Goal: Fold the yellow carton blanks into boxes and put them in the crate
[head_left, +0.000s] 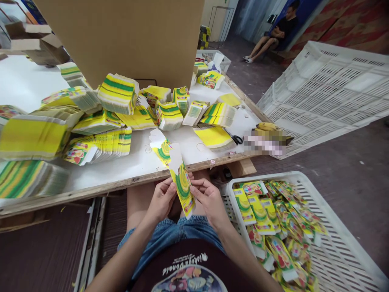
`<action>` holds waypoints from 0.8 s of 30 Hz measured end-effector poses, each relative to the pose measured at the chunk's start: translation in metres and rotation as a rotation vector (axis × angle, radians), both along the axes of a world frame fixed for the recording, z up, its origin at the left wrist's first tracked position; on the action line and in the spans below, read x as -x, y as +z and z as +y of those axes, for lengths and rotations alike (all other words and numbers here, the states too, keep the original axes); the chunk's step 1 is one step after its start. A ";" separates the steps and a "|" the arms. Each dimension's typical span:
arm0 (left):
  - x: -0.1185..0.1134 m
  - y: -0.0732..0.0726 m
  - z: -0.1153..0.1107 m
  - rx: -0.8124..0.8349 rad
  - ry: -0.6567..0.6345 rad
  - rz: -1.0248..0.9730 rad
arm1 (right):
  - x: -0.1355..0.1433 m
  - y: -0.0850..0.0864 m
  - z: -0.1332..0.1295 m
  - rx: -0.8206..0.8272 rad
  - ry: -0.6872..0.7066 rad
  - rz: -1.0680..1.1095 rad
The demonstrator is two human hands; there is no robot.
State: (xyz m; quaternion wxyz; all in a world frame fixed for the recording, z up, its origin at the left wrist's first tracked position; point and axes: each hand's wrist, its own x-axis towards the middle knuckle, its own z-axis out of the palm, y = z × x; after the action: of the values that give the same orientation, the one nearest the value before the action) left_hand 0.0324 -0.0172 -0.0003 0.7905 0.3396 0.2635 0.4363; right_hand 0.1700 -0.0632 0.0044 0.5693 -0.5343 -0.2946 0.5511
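Note:
A yellow-green printed carton (pixel 183 184) with white end flaps is held upright over my lap, just off the table's front edge. My left hand (pixel 162 198) pinches its left side between thumb and fingers. On its right side the thumb and fingertips of my right hand (pixel 209 198) are closed on the same carton. Behind it, a second flat carton blank (pixel 162 148) lies on the table edge, partly covered by the held one. Stacks of flat cartons (pixel 168 114) stand across the table (pixel 142 156).
A white plastic basket (pixel 343 259) at my right holds many filled-looking packets. Scissors (pixel 236 138) and bananas (pixel 267 129) lie near the table's right edge. A large cardboard box (pixel 127 40) rises behind the stacks. White crates (pixel 328 89) stand right; a person (pixel 279 30) sits beyond.

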 end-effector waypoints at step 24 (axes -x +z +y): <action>0.004 0.032 -0.021 -0.162 -0.032 0.287 | -0.017 0.032 -0.025 -0.183 0.103 -0.236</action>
State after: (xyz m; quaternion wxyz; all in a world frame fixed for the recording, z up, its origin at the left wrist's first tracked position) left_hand 0.0279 -0.0378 0.0322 0.7216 0.4651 0.3323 0.3906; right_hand 0.1874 -0.0881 0.0360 0.5478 -0.5255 -0.4354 0.4839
